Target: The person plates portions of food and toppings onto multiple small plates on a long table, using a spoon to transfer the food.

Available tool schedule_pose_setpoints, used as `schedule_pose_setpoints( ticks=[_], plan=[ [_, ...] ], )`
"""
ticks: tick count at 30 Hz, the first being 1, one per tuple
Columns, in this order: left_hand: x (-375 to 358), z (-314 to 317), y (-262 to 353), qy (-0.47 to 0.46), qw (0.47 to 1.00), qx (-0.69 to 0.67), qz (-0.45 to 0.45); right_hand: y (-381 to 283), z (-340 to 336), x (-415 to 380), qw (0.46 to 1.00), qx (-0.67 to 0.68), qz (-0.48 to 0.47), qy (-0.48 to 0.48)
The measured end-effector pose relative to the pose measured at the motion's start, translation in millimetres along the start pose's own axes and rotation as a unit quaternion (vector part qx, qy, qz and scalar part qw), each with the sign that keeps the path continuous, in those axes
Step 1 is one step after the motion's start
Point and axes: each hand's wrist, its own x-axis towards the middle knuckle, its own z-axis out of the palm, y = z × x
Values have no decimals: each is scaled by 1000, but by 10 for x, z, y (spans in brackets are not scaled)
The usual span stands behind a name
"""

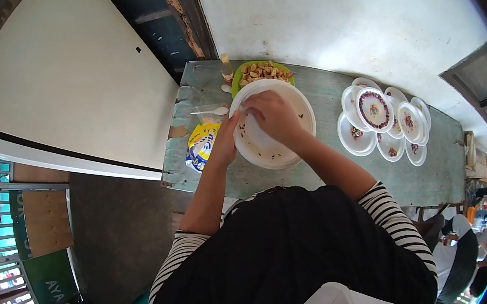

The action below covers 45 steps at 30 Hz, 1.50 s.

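On the tabletop (321,92), the round white dish (265,142) is lying at the upper centre of the frame, facing up with no long axis. Nearer its left rim, the left hand (228,142) is touching the edge, its clamp unclear; the right hand (272,114) is reaching leftward across it, fingers bending together, their hold hidden, above scattered dark bits (242,127).

Hands (252,126) over white plate (271,156), green dish (238,80) behind, decorated plates (375,110) right
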Motion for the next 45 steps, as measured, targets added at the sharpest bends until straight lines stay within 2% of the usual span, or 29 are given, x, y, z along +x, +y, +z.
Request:
schedule_pose_setpoints(
  ticks=[2,3,5,6,8,12,14,15,17,20,21,23,24,26,27,29,33,36,38,42,44,45],
  plan=[
    [20,-39,-4,-11,1000,0,15,-164,8,-58,991,0,-45,-125],
    [-5,-24,45,-11,1000,-1,15,-223,-15,-105,991,0,-45,-126],
    [-61,-6,174,-1,1000,-15,19,-317,-74,-171,971,53,-99,-209],
    [-42,-44,172,-1,1000,-16,20,-323,-143,-174,971,52,-99,-210],
    [16,-124,145,8,999,4,47,-258,-342,-200,944,28,-155,-290],
    [-104,16,311,15,999,-12,48,70,-530,7,958,114,-83,-250],
    [-148,30,325,-3,997,65,52,167,-581,182,985,45,-56,-157],
    [-158,52,317,-6,996,67,50,220,-578,212,986,44,-53,-154],
    [-153,99,314,27,999,31,15,320,-551,232,977,-97,-106,-155],
    [-80,8,257,9,999,-4,41,286,-520,64,976,-161,-93,-113],
    [-78,8,256,12,999,-6,43,275,-509,10,976,-160,-96,-115],
    [-83,15,237,28,997,-20,70,251,-484,-109,978,-137,-20,-156],
    [-65,-7,205,31,997,-21,72,231,-449,-165,978,-135,-23,-159],
    [13,-83,92,53,993,-22,102,187,-384,-263,984,-43,55,-167],
    [45,-99,57,53,993,-22,102,158,-363,-289,983,-43,56,-167],
    [109,-124,-21,53,990,-36,122,108,-321,-330,976,34,123,-177],
    [161,-35,-54,76,991,-40,106,89,-270,-383,967,55,129,-211],
    [237,3,-105,80,989,-52,112,52,-285,-382,943,90,181,-262],
    [246,53,-96,127,988,-54,73,61,-252,-417,926,129,225,-276],
    [321,61,-37,118,991,-46,48,141,-258,-408,910,180,216,-303],
    [413,-13,-19,116,990,-72,-26,177,-292,-351,899,195,182,-348],
    [483,-82,-42,116,990,-72,-25,191,-277,-334,899,195,182,-348]
  ],
)
